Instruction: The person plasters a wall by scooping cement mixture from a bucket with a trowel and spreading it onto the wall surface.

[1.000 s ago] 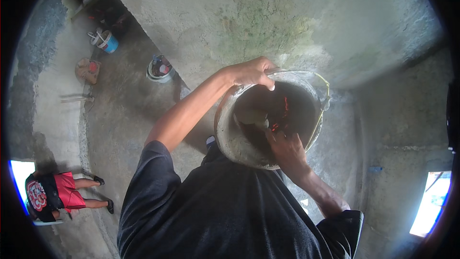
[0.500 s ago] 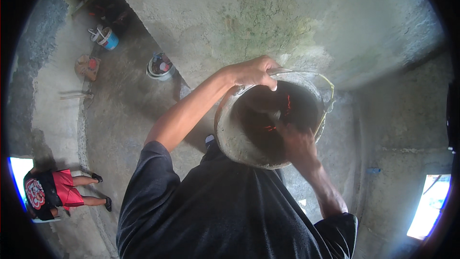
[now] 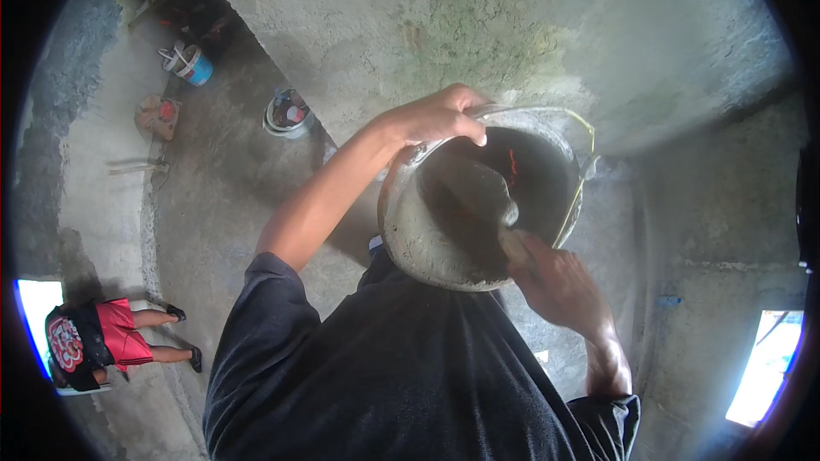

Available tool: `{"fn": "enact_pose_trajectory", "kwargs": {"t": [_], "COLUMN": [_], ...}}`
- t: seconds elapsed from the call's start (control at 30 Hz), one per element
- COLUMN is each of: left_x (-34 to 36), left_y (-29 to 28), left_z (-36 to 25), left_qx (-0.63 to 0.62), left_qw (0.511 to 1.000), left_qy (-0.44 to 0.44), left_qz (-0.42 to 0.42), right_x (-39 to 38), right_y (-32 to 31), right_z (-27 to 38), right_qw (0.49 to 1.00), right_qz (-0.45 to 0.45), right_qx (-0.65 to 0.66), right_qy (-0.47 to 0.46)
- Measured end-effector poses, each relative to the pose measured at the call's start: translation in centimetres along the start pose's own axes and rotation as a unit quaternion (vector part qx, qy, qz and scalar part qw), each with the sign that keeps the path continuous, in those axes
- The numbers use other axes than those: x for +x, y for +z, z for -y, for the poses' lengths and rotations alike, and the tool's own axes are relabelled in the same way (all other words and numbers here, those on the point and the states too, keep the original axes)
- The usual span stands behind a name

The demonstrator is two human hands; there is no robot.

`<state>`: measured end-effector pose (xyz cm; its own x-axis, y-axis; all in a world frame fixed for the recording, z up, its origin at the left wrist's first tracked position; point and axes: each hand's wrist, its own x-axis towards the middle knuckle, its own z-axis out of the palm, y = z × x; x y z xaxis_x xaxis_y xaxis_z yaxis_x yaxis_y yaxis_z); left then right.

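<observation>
A cement-crusted bucket [image 3: 408, 239] is held up in front of my chest, its mouth facing me. My left hand [image 3: 453, 115] grips its far left rim, thumb over the edge. Inside lies the grey blade of a trowel [image 3: 478, 188], whose handle is in my right hand [image 3: 559, 282], closed round it at the near right rim. The bucket's thin handle [image 3: 589, 132] hangs off the right side. The dark inside also shows small orange-red streaks; how much mix it holds I cannot tell.
A rough concrete wall [image 3: 359, 26] rises close ahead. On the floor to the left stand a filled pail [image 3: 290, 119], a blue-and-white bucket [image 3: 195, 67] and a torn bag [image 3: 157, 116]. A person in red shorts [image 3: 124, 333] is at the far left, by a bright opening.
My right hand has drawn back toward the lower right, out over the bucket's rim, and the trowel blade now shows plainly. The bucket has shifted slightly upward with my left hand.
</observation>
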<state>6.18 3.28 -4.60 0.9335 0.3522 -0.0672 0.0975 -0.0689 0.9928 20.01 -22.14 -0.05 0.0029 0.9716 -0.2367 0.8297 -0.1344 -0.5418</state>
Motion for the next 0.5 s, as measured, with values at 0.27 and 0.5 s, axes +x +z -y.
{"fn": "enact_pose_trajectory", "kwargs": {"t": [0.27, 0.5], "left_x": [-0.3, -0.9], "left_y": [-0.3, 0.1], "left_z": [-1.2, -1.5], "left_qx": [0.037, -0.021], "left_qw": [0.998, 0.998], "left_qy": [-0.056, -0.041], "left_qz": [0.009, -0.046], "right_x": [-0.2, 0.8], "right_y": [0.6, -0.8], "right_z": [0.5, -0.1], "right_qw": [0.988, 0.977], "right_qz": [0.146, 0.153], "right_qx": [0.023, 0.085], "right_qy": [0.040, 0.123]}}
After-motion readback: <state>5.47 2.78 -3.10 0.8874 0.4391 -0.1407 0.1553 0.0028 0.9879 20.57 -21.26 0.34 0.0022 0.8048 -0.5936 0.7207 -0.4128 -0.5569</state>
